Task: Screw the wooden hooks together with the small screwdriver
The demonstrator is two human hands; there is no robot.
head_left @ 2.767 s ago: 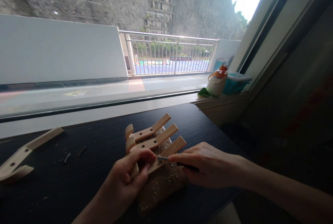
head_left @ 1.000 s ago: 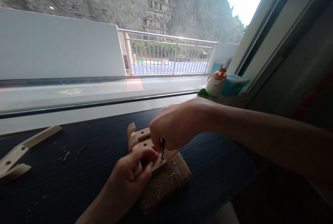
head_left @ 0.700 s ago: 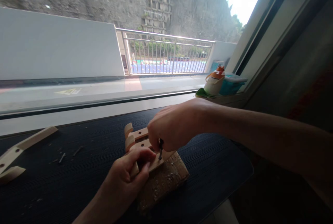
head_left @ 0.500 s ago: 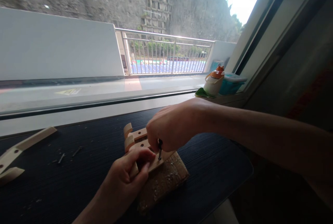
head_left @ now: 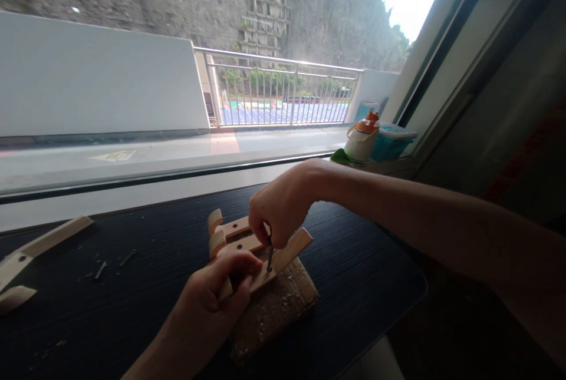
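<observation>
Two hands in, both busy. Right hand [head_left: 280, 209] clenched round a dark-handled driver [head_left: 269, 257], knuckles up, forearm coming in from the right. Handle mostly hidden in the fist. Left hand [head_left: 219, 291] grasping the left end of the nearest wooden hook [head_left: 292, 250], thumb on the near side, fingers over the far side.

Key relation: driver shaft near upright, straight below the right fist, tip at the hole in that hook, just right of the left fingertips. Screw head under the tip too small to tell. Hook's long axis goes from the left hand up and away to the right, its raised arm sticking out beyond the driver. Left hand is the one on the wood; right touches it only through the driver, as far as visible.

Hook lies on a brown block [head_left: 283, 306]; two more hooks [head_left: 239, 243] side by side just beyond, partly behind the right fist. Dark tabletop [head_left: 367, 277] gives room right of the block, out to a rounded edge; far edge borders the windowsill [head_left: 88, 206]. Left: loose screws [head_left: 101, 270], then another wooden hook [head_left: 57, 240], cut by the frame.
</observation>
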